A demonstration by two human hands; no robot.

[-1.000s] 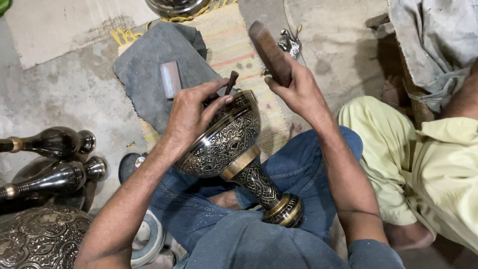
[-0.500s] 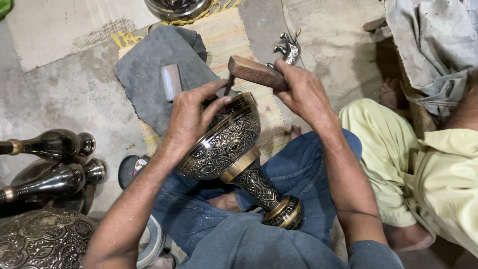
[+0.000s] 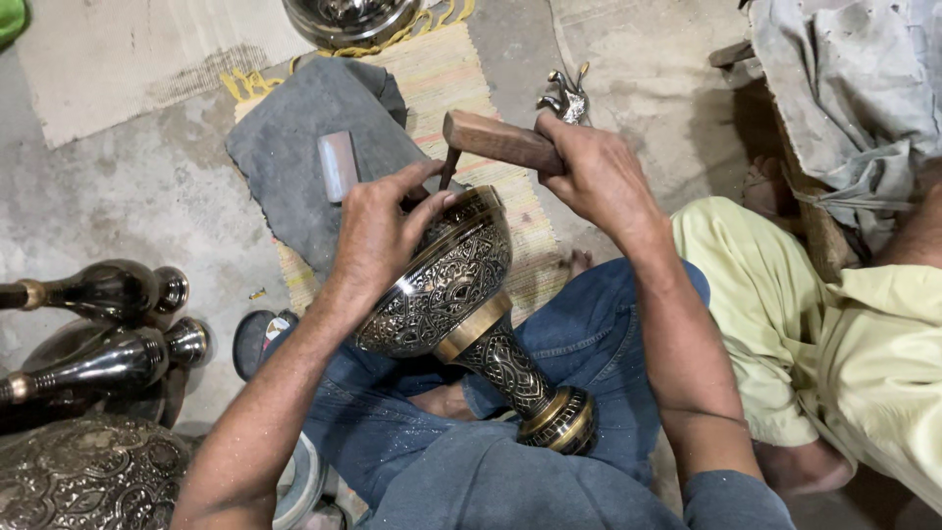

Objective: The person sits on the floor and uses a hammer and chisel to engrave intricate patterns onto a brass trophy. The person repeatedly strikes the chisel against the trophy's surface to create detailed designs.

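Chisel tip hidden behind left hand; engraved tray cut off by edge.

The person is wearing blue jeans. The jeans are looking dusty, with tiny pale specks showing on the cloth. The top is showing as grey-blue, with small light dots sitting on it too. A short sleeve in the same grey-blue is ending high on the right arm. Both arms are showing bare below that, with hair on them. The left hand and the right hand are wearing no gloves and no rings. A bare foot is peeking out between the jeans legs.
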